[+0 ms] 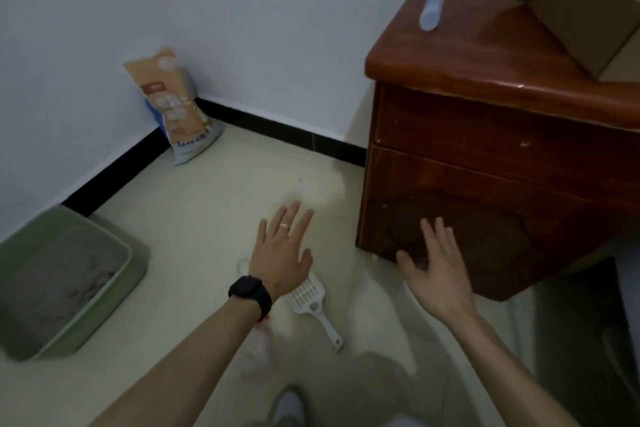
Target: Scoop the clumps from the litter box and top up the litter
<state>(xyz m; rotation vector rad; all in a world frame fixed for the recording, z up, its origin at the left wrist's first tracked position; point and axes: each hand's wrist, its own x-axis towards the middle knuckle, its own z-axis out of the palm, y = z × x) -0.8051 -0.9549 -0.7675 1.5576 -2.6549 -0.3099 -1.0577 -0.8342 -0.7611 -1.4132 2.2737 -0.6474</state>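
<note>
A green litter box (133, 274) with grey litter sits on the floor at the lower left, against the wall. An orange and white litter bag (176, 107) leans upright in the corner. A white slotted scoop (311, 302) lies on the floor between my hands, its handle pointing toward me. My left hand (282, 250), with a ring and a black watch on the wrist, hovers spread above the scoop's head and holds nothing. My right hand (438, 270) is spread and empty in front of the wooden cabinet.
A dark red wooden cabinet (485, 163) stands at the right with a cardboard box (581, 7) and a pale blue tube (431, 7) on top. A thin pale bag (256, 347) lies under my left forearm. My shoe (287, 406) shows at the bottom edge.
</note>
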